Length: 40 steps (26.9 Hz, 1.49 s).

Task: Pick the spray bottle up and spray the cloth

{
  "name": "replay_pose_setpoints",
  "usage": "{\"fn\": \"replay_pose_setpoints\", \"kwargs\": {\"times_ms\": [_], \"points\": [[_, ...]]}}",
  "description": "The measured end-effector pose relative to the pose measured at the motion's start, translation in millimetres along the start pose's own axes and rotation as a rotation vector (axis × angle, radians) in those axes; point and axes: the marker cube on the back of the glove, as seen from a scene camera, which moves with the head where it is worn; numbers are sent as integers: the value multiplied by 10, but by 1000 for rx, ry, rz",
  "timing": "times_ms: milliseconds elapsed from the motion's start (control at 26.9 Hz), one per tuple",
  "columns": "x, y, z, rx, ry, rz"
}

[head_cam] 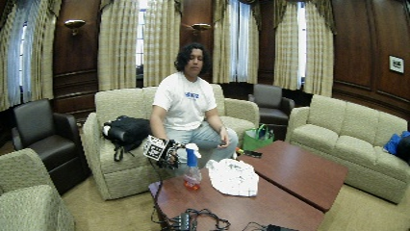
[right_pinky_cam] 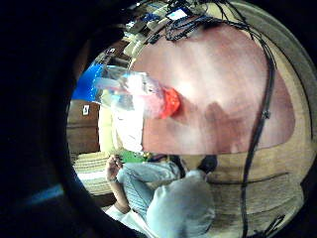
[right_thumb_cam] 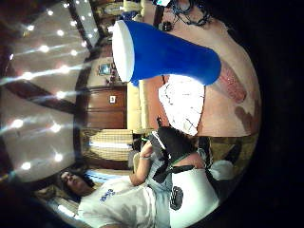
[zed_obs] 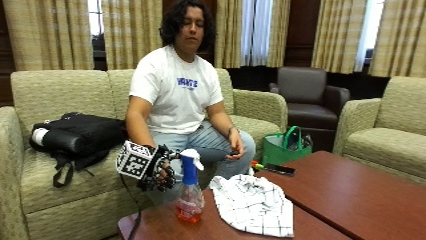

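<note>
The spray bottle (zed_obs: 190,197) stands upright on the brown table (zed_obs: 346,195), near its corner by the couch. It is clear with orange liquid at the bottom and a blue and white spray head. My gloved right hand (zed_obs: 160,175) hovers at the height of the bottle's neck, on its couch side, with fingers loosely curled and nothing seen wrapped in them. The white checked cloth (zed_obs: 256,202) lies crumpled on the table just past the bottle. In the thumb side palm view the blue head (right_thumb_cam: 166,57) looms close, with the cloth (right_thumb_cam: 183,102) behind it. The little finger side shows the bottle's body (right_pinky_cam: 138,94).
A black phone (zed_obs: 279,170) lies on the table beyond the cloth. A green bag (zed_obs: 283,147) stands on the floor by the couch and a black bag (zed_obs: 80,135) lies on the seat. Cables (head_cam: 198,219) lie at the table's near end. The bare hand (zed_obs: 233,150) rests on the person's lap.
</note>
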Motion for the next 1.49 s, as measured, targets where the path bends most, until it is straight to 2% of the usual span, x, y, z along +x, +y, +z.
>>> {"fn": "replay_pose_setpoints", "kwargs": {"times_ms": [595,856,1489], "points": [[-59,-492,303,82,-114,-17],[-94,-682,367,152,-110,-85],[-228,-1053,664,154,-181,-113]]}}
